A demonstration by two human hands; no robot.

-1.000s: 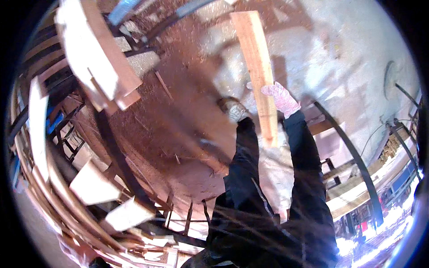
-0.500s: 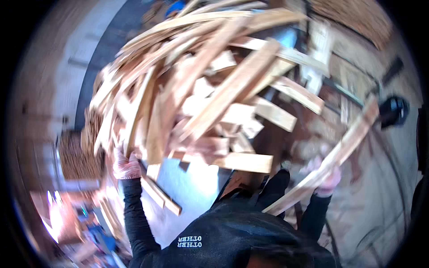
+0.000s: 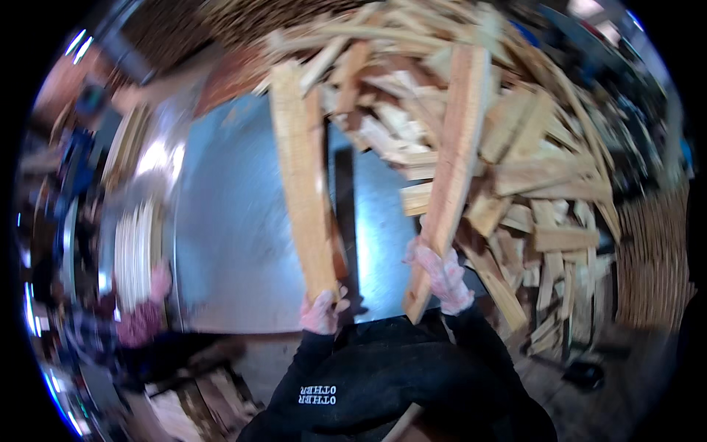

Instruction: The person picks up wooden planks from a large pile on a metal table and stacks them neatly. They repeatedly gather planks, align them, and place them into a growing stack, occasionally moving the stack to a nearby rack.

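In a pinkish-white glove, my left hand (image 3: 319, 312) is closed round the near end of a long wooden board (image 3: 297, 169). A second, darker edge of wood shows along that board's right side; whether it is a separate piece I cannot tell. My right hand (image 3: 444, 278), gloved alike, grips another long board (image 3: 458, 140) near its lower end. Both boards point away from me, tilted over a metal tabletop (image 3: 236, 221). Behind and right of the right-hand board lies a loose heap of wooden boards (image 3: 541, 180), partly blurred.
At the left, a co-worker's gloved hand (image 3: 160, 280) rests beside a stack of pale strips (image 3: 135, 250). Another strip stack (image 3: 125, 144) lies beyond it. A tall bundle of thin wood (image 3: 652, 258) stands at the far right. Wood pieces (image 3: 180, 412) lie low at the left.
My view has swung left, so the heap now lies to the right and more bare tabletop shows. My left hand has come away from the heap with a board. The right hand still holds one.
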